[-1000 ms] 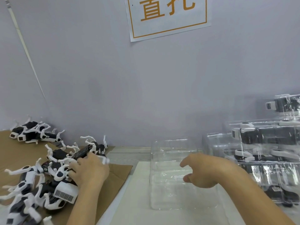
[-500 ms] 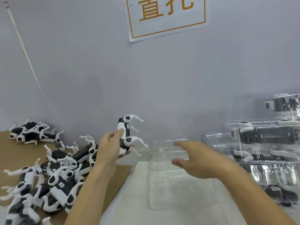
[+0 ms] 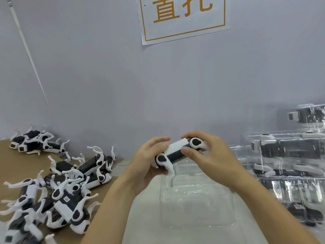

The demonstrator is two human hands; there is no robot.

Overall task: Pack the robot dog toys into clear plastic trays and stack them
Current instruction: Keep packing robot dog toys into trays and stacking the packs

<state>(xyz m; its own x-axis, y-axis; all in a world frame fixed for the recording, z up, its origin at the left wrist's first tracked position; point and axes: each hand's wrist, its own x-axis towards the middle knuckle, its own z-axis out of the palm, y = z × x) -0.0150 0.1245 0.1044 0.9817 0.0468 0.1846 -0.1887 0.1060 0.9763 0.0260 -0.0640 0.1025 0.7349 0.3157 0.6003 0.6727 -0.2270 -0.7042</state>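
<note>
A black and white robot dog toy is held in the air above the far end of a clear plastic tray. My left hand grips its near end from below, and my right hand holds its far end, thumb on its side. One white leg hangs down toward the tray. The tray lies on the white table in front of me, with nothing in it.
A pile of loose robot dog toys covers brown cardboard on the left. Stacked clear trays holding packed toys stand at the right. A grey wall with a paper sign closes the back.
My left hand lifted a toy out of the pile and carried it right, over the tray. My right hand rose from the tray and took hold of the toy's other end.
</note>
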